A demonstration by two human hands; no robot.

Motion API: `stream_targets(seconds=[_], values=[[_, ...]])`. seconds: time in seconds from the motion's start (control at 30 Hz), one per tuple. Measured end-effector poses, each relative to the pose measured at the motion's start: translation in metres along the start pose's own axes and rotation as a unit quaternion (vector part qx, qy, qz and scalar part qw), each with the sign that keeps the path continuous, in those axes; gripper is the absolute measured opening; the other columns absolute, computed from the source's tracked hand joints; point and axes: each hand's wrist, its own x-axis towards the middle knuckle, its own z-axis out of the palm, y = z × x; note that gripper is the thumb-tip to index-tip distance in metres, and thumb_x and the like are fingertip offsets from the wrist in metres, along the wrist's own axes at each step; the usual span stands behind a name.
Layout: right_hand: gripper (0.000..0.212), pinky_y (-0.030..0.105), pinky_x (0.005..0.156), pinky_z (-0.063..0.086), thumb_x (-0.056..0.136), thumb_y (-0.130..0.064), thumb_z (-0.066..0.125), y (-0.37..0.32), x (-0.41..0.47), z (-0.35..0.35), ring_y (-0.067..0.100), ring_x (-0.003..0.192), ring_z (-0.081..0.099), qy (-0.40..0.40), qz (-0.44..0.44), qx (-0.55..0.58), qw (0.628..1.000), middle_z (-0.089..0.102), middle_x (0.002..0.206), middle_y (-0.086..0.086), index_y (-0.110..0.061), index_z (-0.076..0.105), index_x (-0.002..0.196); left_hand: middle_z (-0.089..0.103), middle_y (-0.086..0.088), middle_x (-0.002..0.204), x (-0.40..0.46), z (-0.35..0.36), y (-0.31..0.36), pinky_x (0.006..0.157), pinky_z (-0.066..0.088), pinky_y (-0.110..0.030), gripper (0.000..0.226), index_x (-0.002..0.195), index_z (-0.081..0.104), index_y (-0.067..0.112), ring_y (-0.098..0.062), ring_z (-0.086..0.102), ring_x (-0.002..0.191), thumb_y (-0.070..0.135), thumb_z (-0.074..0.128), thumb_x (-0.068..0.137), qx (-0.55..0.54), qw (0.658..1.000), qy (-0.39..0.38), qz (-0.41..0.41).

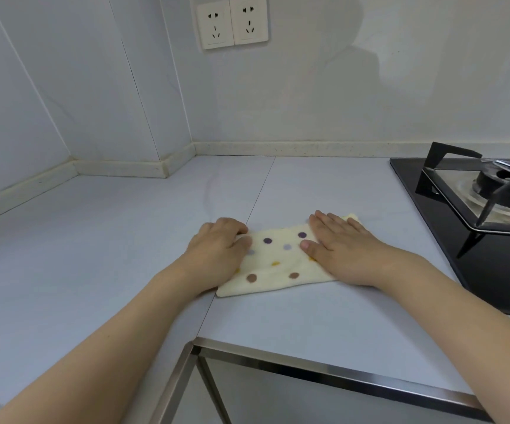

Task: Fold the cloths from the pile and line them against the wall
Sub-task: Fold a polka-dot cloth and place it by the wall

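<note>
Left hand (220,246) curls over the left edge of the dotted cloth (278,264), possibly pinching it. The cloth lies mid-counter, soft, light, floppy: best taken by the corners. Right hand (342,243) presses flat on its right side.

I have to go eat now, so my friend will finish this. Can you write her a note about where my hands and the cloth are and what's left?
Left hand: fingers curled at the left edge of the polka-dot cloth.
Right hand: flat, pressing its right end.
Cloth: folded into a rectangle on the countertop, left of the gas stove, well short of the wall.
Done: this cloth looks folded.
Left: slide it against the wall. No pile or other cloths are in view.
</note>
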Motion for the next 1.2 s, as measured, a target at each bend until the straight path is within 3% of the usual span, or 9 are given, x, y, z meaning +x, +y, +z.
stream_targets(seconds=[0.1, 0.23, 0.3, 0.43, 0.63, 0.87, 1.03, 1.1, 1.2], values=[[0.065, 0.038, 0.12, -0.003, 0.101, -0.049, 0.022, 0.0, -0.003, -0.004, 0.012, 0.148, -0.004, 0.033, -0.006, 0.02, 0.999, -0.004, 0.162, -0.002, -0.019, -0.002, 0.154, 0.049, 0.005, 0.116, 0.001, 0.003, 0.007, 0.087, 0.028, -0.029, 0.025, 0.117, 0.051, 0.026, -0.02, 0.039, 0.106, 0.034, 0.045, 0.095, 0.1, 0.993, 0.057, -0.01], [0.06, 0.036, 0.119, 0.008, 0.099, -0.032, 0.038, -0.024, -0.01, -0.008, 0.016, 0.145, 0.014, 0.178, -0.078, 0.034, 0.98, 0.018, 0.159, -0.002, -0.018, 0.015, 0.153, 0.052, 0.004, 0.094, 0.009, -0.016, 0.017, 0.072, 0.035, -0.029, 0.011, 0.096, 0.055, 0.024, -0.018, 0.047, 0.094, 0.033, 0.054, 0.09, 0.066, 0.994, -0.024, -0.085], [0.062, 0.036, 0.119, 0.006, 0.1, -0.039, 0.036, -0.041, -0.012, -0.002, 0.016, 0.146, 0.012, 0.155, -0.097, 0.053, 0.982, 0.015, 0.16, -0.002, -0.017, 0.015, 0.153, 0.055, 0.003, 0.088, 0.011, -0.021, 0.015, 0.062, 0.036, -0.028, 0.006, 0.088, 0.053, 0.022, -0.015, 0.051, 0.079, 0.028, 0.055, 0.089, 0.019, 0.996, -0.046, -0.07], [0.072, 0.04, 0.12, -0.004, 0.097, -0.059, 0.019, -0.042, -0.008, 0.009, 0.013, 0.148, -0.006, 0.043, -0.062, 0.018, 0.997, -0.007, 0.162, -0.003, -0.02, 0.0, 0.154, 0.061, -0.001, 0.088, 0.011, -0.02, 0.01, 0.064, 0.041, -0.032, 0.017, 0.094, 0.053, 0.018, -0.018, 0.053, 0.074, 0.032, 0.043, 0.096, -0.1, 0.994, -0.013, -0.052], [0.094, 0.037, 0.119, -0.008, 0.083, -0.079, 0.018, -0.038, -0.01, 0.008, 0.007, 0.146, -0.015, -0.007, -0.093, 0.005, 0.996, -0.015, 0.16, -0.008, -0.023, -0.009, 0.153, 0.055, -0.01, 0.076, 0.017, -0.014, -0.005, 0.06, 0.035, -0.034, 0.039, 0.082, 0.047, 0.003, -0.024, 0.048, 0.071, 0.035, 0.035, 0.1, 0.063, 0.995, 0.053, -0.047], [0.063, 0.032, 0.118, -0.012, 0.099, -0.056, 0.011, -0.026, -0.007, 0.009, 0.001, 0.144, -0.019, -0.003, -0.114, 0.016, 0.993, -0.018, 0.158, -0.015, -0.031, -0.009, 0.153, 0.051, -0.005, 0.068, 0.014, -0.008, -0.007, 0.056, 0.032, -0.032, 0.037, 0.07, 0.04, 0.011, -0.023, 0.046, 0.068, 0.036, 0.034, 0.097, 0.107, 0.991, 0.059, -0.045], [0.062, 0.033, 0.119, -0.011, 0.1, -0.053, 0.019, -0.026, -0.004, 0.01, 0.003, 0.144, -0.017, 0.007, -0.12, 0.003, 0.993, -0.016, 0.159, -0.013, -0.03, -0.003, 0.154, 0.057, -0.002, 0.073, 0.006, -0.005, -0.012, 0.057, 0.032, -0.031, 0.027, 0.077, 0.046, 0.014, -0.023, 0.051, 0.071, 0.029, 0.036, 0.097, 0.077, 0.993, 0.089, -0.015], [0.057, 0.033, 0.119, -0.007, 0.101, -0.046, 0.025, -0.029, -0.012, 0.01, 0.008, 0.147, -0.01, 0.06, -0.127, 0.01, 0.99, -0.008, 0.161, -0.009, -0.03, 0.009, 0.154, 0.06, 0.004, 0.078, 0.001, -0.006, -0.013, 0.063, 0.038, -0.031, 0.021, 0.084, 0.049, 0.023, -0.02, 0.055, 0.076, 0.03, 0.035, 0.098, 0.033, 0.996, 0.083, -0.005], [0.046, 0.033, 0.116, 0.017, 0.099, -0.029, 0.039, -0.051, -0.038, 0.013, 0.016, 0.138, 0.022, 0.18, -0.172, 0.034, 0.968, 0.029, 0.152, -0.005, -0.027, 0.038, 0.145, 0.06, 0.006, 0.08, -0.002, -0.009, -0.013, 0.07, 0.043, -0.034, 0.012, 0.094, 0.048, 0.032, -0.02, 0.057, 0.079, 0.032, 0.037, 0.098, -0.007, 0.998, 0.068, 0.004]])
